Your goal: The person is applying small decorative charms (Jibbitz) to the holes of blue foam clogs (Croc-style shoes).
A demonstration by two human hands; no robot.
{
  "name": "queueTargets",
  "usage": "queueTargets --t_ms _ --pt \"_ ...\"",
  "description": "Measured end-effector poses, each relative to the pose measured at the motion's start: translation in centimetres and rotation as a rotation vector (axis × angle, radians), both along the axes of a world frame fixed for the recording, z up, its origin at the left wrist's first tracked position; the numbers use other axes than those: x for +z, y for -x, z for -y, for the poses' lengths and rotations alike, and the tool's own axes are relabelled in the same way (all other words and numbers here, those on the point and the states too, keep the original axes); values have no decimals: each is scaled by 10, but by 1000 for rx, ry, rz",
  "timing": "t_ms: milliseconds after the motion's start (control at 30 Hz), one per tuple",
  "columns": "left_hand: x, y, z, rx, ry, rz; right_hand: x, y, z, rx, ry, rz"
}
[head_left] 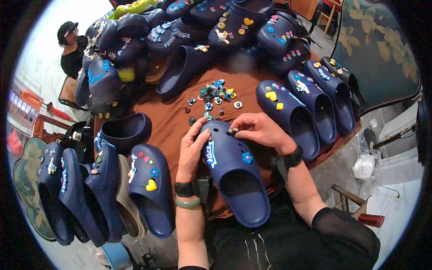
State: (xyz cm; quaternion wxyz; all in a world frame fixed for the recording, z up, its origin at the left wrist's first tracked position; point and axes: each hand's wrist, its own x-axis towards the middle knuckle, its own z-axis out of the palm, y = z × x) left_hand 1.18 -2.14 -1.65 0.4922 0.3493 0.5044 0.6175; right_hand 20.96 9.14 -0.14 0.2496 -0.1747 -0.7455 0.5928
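Observation:
A navy clog (234,173) lies toe-away on the brown cloth in front of me, with a white-and-blue strip charm and a blue flower charm on its top. My left hand (191,150) grips the clog's left side near the toe. My right hand (258,130) pinches a small dark charm (233,131) against a hole at the toe. A loose pile of small coloured charms (215,95) lies just beyond the clog.
Finished navy clogs with charms stand in rows at the right (292,114) and lower left (150,189), and a heap of them (189,31) fills the back. The brown cloth (173,121) covers the table. Another person (72,47) sits at the far left. A floral chair back (378,49) is at the right.

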Motion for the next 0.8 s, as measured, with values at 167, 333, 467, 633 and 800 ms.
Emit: queueTargets --t_ms 167,333,467,633,800 --pt "11 -1 2 28 83 -120 4 -16 8 -29 -190 53" --pt "7 -1 2 7 57 -36 0 -29 23 -77 -245 -2" --pt "8 -7 1 37 80 -130 6 -42 26 -11 -514 44" --pt "-15 1 1 21 68 -219 14 -45 30 63 -654 141" --pt "-18 1 -3 0 44 -299 16 -42 24 108 -810 177"
